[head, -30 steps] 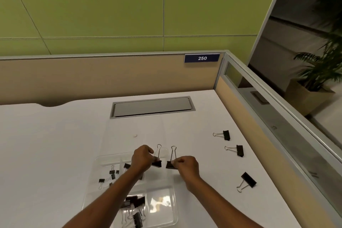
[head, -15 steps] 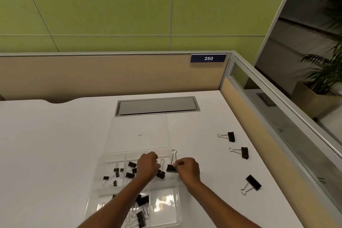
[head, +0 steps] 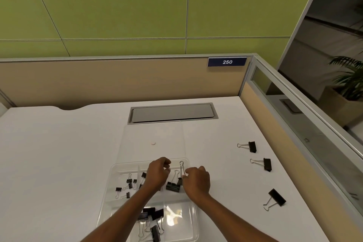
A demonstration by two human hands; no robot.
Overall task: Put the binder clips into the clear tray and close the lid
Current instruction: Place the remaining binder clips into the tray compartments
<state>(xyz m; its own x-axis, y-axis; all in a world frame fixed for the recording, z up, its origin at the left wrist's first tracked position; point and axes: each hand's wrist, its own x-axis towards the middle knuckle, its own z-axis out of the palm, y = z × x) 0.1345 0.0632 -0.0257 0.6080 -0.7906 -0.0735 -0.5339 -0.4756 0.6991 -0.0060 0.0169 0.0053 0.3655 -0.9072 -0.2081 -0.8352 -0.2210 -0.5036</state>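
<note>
A single sign is showing here: a dark blue plate [head: 227, 62] is sitting at the top right corner of the beige partition [head: 117, 80] behind the table [head: 59, 143], and it is carrying the white number 250.

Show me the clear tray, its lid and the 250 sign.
clear tray [head: 176, 222]: head view, bare floor of the near right compartment.
lid [head: 137, 139]: head view, on the flat clear panel.
250 sign [head: 227, 62]: head view, on the digits.

Three clips [head: 264, 164] lie right of the tray [head: 180, 220], its lid [head: 153, 139] seemingly behind.
</note>
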